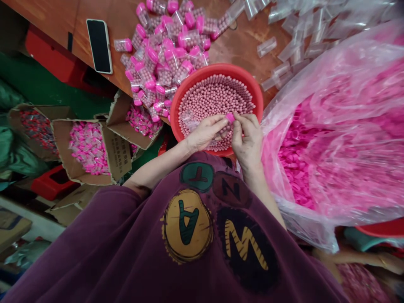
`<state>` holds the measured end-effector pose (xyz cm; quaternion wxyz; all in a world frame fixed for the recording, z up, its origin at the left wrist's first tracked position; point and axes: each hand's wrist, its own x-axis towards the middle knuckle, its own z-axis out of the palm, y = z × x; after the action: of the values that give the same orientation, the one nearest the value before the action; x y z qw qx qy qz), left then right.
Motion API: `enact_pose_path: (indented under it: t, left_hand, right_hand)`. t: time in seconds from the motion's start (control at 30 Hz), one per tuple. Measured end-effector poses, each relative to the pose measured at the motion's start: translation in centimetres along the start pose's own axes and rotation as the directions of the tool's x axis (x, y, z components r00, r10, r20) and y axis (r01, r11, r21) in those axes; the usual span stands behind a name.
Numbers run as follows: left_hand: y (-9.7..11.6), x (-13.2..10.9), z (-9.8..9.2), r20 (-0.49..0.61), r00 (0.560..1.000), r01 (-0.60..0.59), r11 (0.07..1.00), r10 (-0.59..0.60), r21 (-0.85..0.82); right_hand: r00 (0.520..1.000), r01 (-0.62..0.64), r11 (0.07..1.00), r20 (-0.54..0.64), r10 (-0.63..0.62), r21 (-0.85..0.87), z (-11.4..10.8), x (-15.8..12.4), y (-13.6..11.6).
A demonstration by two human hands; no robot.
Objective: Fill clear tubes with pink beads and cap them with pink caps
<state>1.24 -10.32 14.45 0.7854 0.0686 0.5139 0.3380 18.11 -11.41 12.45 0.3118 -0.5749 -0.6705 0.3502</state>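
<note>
Over the red basin [257, 90], my two hands meet at a small bright pink cap [230, 118]. My left hand [206, 132] is closed around a clear tube, mostly hidden by the fingers, with the cap at its end. My right hand [248, 141] pinches the cap between thumb and fingers from the other side. Pale pink round-tipped pieces [214, 99], packed close together, fill the basin beneath. A clear piece [189, 120] lies on them near my left hand. Beyond the basin is a heap of pink-capped clear tubes [167, 54] holding similar pink pieces.
A phone [99, 46] lies on the brown table [240, 46]. Empty clear tubes [303, 33] are scattered at the back right. A large plastic bag [347, 126] of pink caps stands at right. Cardboard boxes [118, 155] of capped tubes sit lower left. Another person's arm [375, 261] shows lower right.
</note>
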Motion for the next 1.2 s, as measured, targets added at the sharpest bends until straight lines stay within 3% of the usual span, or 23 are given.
enact_pose_path:
  t: [0.17,0.37,0.47,0.63,0.77,1.03,1.2]
  left_hand:
    - [0.1,0.1,-0.3,-0.007,0.998,-0.056,0.996,0.057,0.065]
    - [1.1,0.7,-2.1,0.031,0.988,-0.154,0.955,0.151,0.255]
    - [0.9,0.9,-2.4,0.044,0.984,-0.177,0.942,0.171,0.285]
    - [-0.5,0.8,-1.7,-0.009,0.984,-0.169,0.956,0.176,0.241]
    - [-1.2,0.1,-0.6,-0.092,0.986,-0.121,0.977,0.139,0.176]
    - [-1.0,-1.1,0.2,-0.104,0.977,-0.162,0.969,0.184,0.186]
    - [-2.1,-0.3,-0.3,-0.138,0.979,-0.125,0.979,0.148,0.158]
  right_hand:
    - [0.992,-0.052,0.999,0.116,0.052,-0.003,-0.4,-0.3,0.3]
    - [0.981,-0.162,0.937,-0.052,0.187,0.310,1.2,-0.7,4.7]
    - [0.984,-0.174,0.967,0.011,0.175,0.188,1.3,-0.8,3.5]
    - [0.988,-0.040,0.995,0.146,0.053,-0.095,0.7,-1.0,0.0]
    - [0.980,-0.033,0.963,0.181,0.084,-0.267,1.7,-1.2,0.2]
    - [0.993,0.071,0.955,0.112,-0.040,-0.289,2.9,-1.6,0.9]
    - [0.984,0.007,0.956,0.172,0.046,-0.294,3.8,-1.8,2.4]
